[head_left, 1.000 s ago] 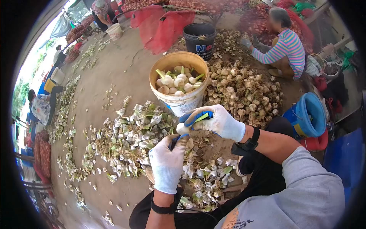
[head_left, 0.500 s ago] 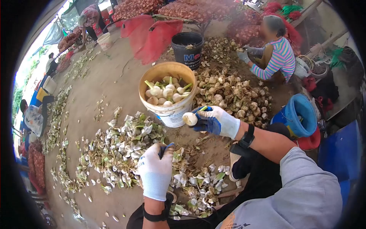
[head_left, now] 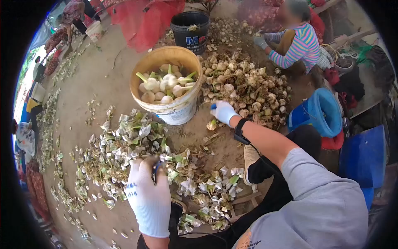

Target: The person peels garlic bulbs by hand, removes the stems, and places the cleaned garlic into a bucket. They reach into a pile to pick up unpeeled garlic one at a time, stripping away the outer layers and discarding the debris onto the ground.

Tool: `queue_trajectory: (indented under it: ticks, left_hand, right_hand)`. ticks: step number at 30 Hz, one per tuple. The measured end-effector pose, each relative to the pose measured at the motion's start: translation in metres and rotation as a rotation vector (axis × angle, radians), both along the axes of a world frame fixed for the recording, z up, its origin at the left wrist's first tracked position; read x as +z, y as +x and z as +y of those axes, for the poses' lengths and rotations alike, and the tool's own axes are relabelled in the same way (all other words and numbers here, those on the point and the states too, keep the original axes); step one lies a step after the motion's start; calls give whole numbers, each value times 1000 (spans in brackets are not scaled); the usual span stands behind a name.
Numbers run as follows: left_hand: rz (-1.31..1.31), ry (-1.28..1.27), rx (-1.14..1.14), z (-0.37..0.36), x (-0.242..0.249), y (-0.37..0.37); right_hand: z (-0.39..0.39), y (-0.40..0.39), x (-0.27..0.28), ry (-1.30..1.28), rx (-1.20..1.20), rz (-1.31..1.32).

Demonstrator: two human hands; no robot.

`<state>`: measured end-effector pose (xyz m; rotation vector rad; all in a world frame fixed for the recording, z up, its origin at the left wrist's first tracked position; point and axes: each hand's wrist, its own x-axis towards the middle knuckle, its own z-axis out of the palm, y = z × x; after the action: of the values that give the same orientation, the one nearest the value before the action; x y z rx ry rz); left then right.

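My left hand (head_left: pixel 148 182), in a white glove with a blue palm, is above the heap of garlic skins (head_left: pixel 124 143). Its fingers are curled together, and whatever they hold is hidden. At the near edge of the pile of unpeeled garlic bulbs (head_left: pixel 248 89), my right hand (head_left: pixel 224 112) reaches low. Only the back of that glove and a blue fingertip show; the other fingers are hidden. A single bulb (head_left: pixel 212 124) lies on the ground just below it. Beside the pile stands a yellowish-white bucket (head_left: pixel 176 114) with peeled garlic bulbs (head_left: pixel 168 83), some with green stems.
Behind the bucket is a black bucket (head_left: pixel 190 31). A co-worker in a striped top (head_left: pixel 296 47) crouches beyond the pile. To my right stand a blue bucket (head_left: pixel 317 112) and a blue panel (head_left: pixel 362 155). Red netting (head_left: pixel 149 23) hangs at the back.
The peeled garlic bulb has left my right hand, and a stemmed bulb now lies on top in the bucket. My right hand has moved to the unpeeled pile. The whole view has shifted.
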<state>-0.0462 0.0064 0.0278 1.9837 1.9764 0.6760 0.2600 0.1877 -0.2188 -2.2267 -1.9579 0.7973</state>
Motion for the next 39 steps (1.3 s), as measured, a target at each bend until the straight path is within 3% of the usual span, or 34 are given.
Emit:
queue_trajectory:
  ticks: [1,3,4,6,7,9,11,13,16,19,23,25,27,30,31,33,35,37,39]
  left_hand:
    - [-9,48,-30,0,-2,0]
    - [-18,-54,-41,-1,-5,-6]
    - [4,-103,-61,-1,-7,-8]
    - [12,-212,-67,-1,-13,-11]
    - [11,-219,-76,0,-11,-12]
    - [70,-228,-115,3,-5,-9]
    - [86,-211,-139,4,-6,-11]
    - [269,-262,-212,1,-9,-12]
    - [211,-238,-189,1,-24,-3]
    - [256,-259,-200,-1,-28,6]
    - [257,10,-212,1,-30,23]
    - [192,129,-209,1,-20,35]
    - [163,159,-240,-4,-6,42]
    - [-63,245,-195,-4,-14,45]
    - [-175,288,-152,-3,-16,44]
    - [-453,141,0,4,-16,41]
    - [-954,-50,37,7,-12,41]
    - [-1238,-186,83,11,-24,41]
    - [-1334,-231,101,13,-17,40]
  right_hand:
    - [-6,-3,-17,-82,64,-117]
    - [-13,-17,-58,2,224,-382]
    - [-14,-23,-70,-4,229,-377]
    - [-17,-32,-88,-78,425,-610]
    - [-19,-35,-103,-88,418,-609]
    - [-18,-34,-120,-368,466,-602]
    - [-22,-49,-86,-413,475,-489]
    - [-26,-70,-44,-469,368,-283]
    - [-36,-89,-18,-193,485,-21]
    - [-51,-104,69,-63,562,153]
    - [-86,-104,179,77,647,332]
    - [-103,-97,199,175,649,531]
    - [-117,-83,219,339,632,558]
    - [-128,-68,240,439,646,663]
    - [-127,-61,250,157,531,761]
    - [-126,-56,251,-34,388,1050]
    - [-122,-56,239,7,508,1056]
    - [-127,-65,240,-64,371,1269]
    - [-124,-69,248,3,286,1277]
